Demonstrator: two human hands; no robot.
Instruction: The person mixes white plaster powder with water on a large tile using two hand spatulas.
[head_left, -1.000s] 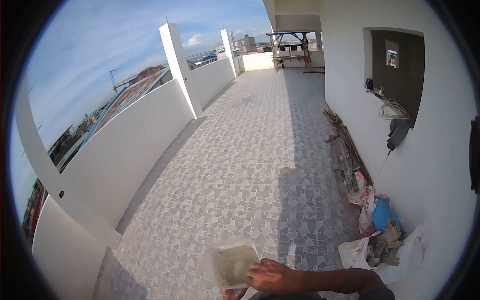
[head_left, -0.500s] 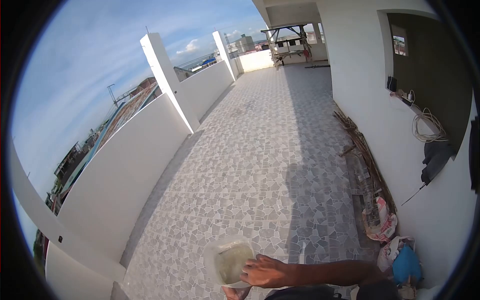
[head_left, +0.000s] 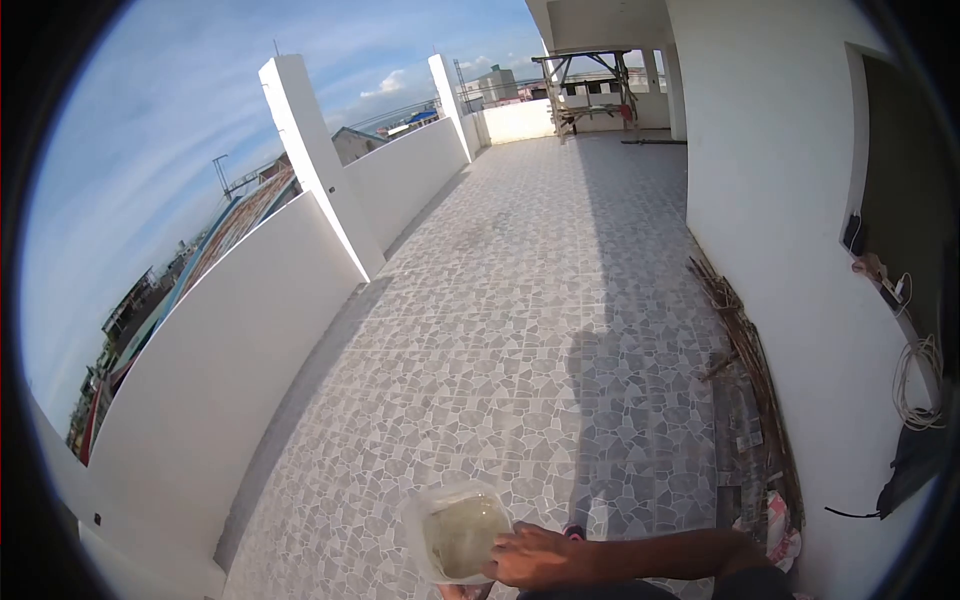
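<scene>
A translucent white plastic container [head_left: 413,535] with murky, greenish-grey liquid [head_left: 466,535] in it is at the bottom middle of the head view, held out over the floor. My right hand [head_left: 535,555] is closed at its right rim, the fingers curled over the edge and their tips partly hidden. Beneath the near side shows a small part of my left hand [head_left: 465,592], which holds the container from below; most of it is cut off by the frame.
Patterned stone-look tiles [head_left: 480,330] cover the terrace floor. A white parapet [head_left: 270,330] with pillars [head_left: 312,165] runs along the left. Thin wooden sticks [head_left: 750,370] lie along the right wall, near a bag [head_left: 783,530]. A wooden scaffold [head_left: 590,95] stands far ahead.
My view has shifted and moved forward, so the window with the cable coil sits farther right and the bags are lower. Both hands still hold the container, slightly lower in view.
</scene>
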